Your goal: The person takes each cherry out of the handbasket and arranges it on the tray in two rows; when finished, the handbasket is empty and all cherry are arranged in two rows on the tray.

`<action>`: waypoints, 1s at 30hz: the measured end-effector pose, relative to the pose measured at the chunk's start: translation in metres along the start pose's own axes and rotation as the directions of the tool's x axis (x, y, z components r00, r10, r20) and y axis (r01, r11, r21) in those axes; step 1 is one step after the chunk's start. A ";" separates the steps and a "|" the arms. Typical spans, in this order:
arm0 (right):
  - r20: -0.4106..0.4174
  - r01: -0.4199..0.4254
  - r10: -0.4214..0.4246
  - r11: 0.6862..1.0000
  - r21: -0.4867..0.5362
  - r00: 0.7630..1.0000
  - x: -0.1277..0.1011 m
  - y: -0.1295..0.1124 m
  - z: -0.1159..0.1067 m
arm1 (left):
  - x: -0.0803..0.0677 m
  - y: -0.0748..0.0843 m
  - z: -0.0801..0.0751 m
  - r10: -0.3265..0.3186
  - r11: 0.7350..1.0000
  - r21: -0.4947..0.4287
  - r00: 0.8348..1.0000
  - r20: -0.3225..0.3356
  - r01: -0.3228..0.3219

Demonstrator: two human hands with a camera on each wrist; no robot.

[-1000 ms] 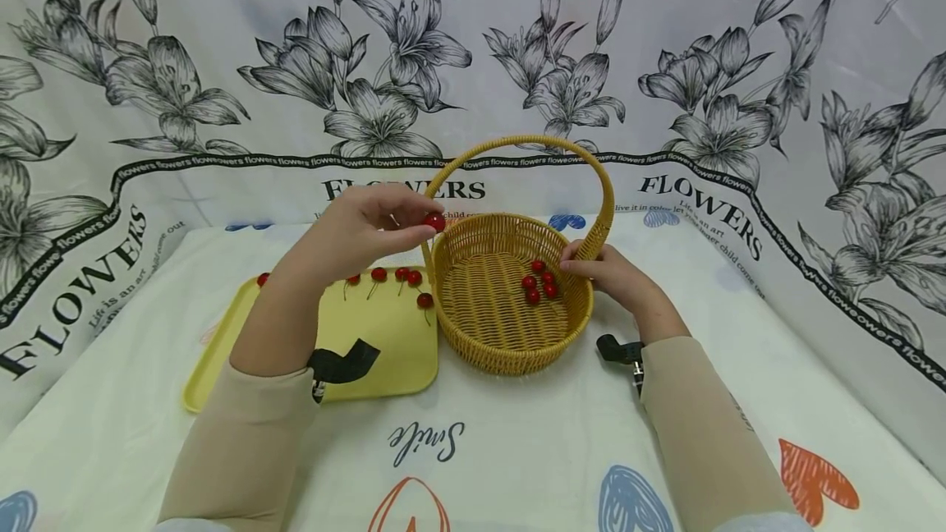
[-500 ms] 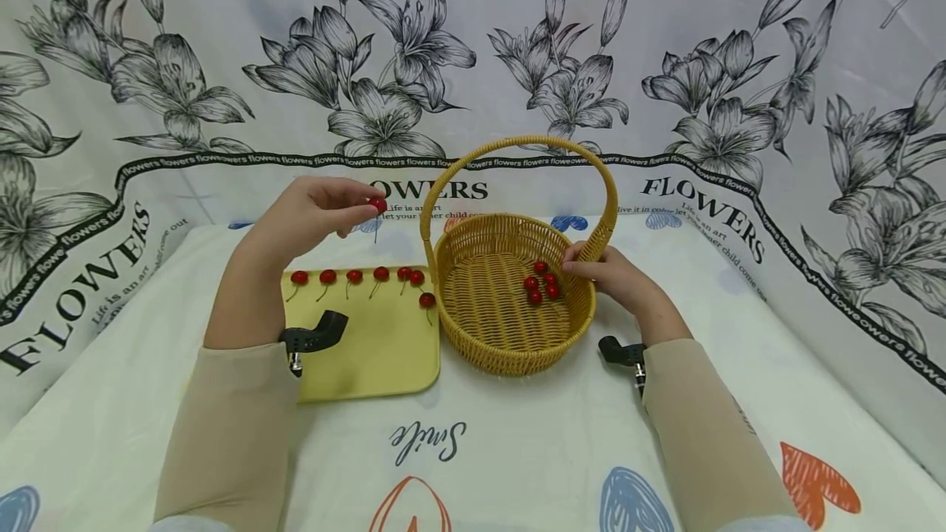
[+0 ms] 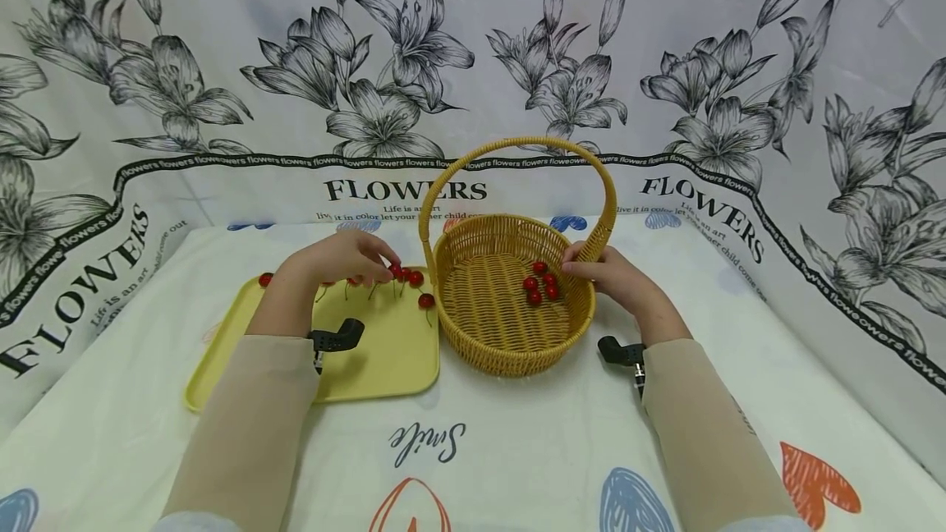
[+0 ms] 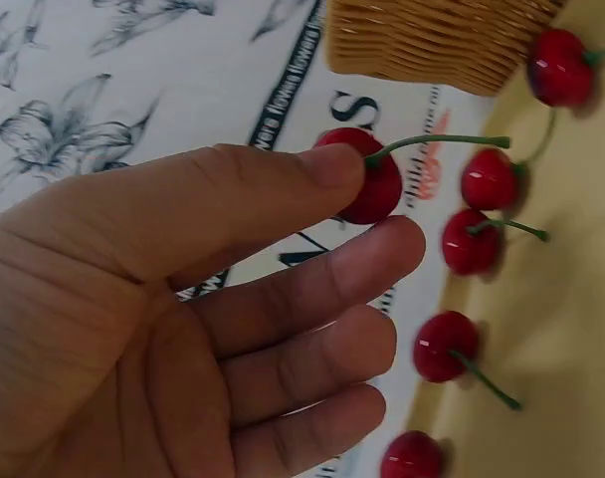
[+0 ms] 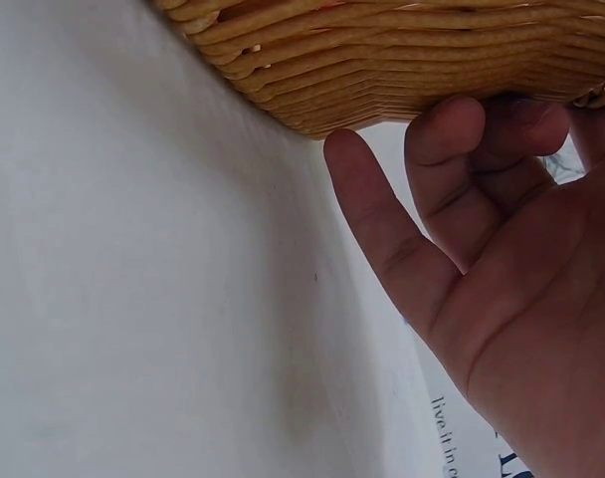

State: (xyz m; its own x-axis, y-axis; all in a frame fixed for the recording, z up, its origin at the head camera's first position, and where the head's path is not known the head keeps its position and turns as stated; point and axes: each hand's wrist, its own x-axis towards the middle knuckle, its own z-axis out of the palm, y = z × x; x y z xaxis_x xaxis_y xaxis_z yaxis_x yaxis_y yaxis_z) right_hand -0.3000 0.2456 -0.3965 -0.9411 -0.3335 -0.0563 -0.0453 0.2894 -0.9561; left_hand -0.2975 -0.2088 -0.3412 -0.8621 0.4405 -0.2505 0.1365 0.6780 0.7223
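Left hand (image 3: 336, 263) pinches a cherry (image 4: 370, 185) between thumb and forefinger, over the yellow tray (image 3: 384, 360), basket (image 3: 510, 343) at its 3 o'clock. Right hand (image 3: 609, 276) grips the basket rim at 3 o'clock, fingers curled.

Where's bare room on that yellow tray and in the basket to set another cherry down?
The yellow tray is bare along its near half, below the cherry row and right of the left hand. The basket floor is bare on its left and near side; its cherries crowd the right, by the right hand.
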 end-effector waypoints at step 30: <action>-0.005 0.011 -0.011 1.000 0.001 1.000 -0.002 -0.002 0.001 | 0.017 0.001 0.019 -0.061 0.980 0.196 0.994 0.095 0.041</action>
State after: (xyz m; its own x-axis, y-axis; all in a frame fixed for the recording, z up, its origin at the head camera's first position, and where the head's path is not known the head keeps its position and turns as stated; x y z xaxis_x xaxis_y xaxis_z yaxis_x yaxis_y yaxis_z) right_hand -0.2978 0.2449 -0.3944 -0.9423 -0.3319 -0.0440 -0.0556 0.2848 -0.9570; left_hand -0.3030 -0.1892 -0.3573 -0.8185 0.4522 -0.3543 0.1938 0.7980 0.5707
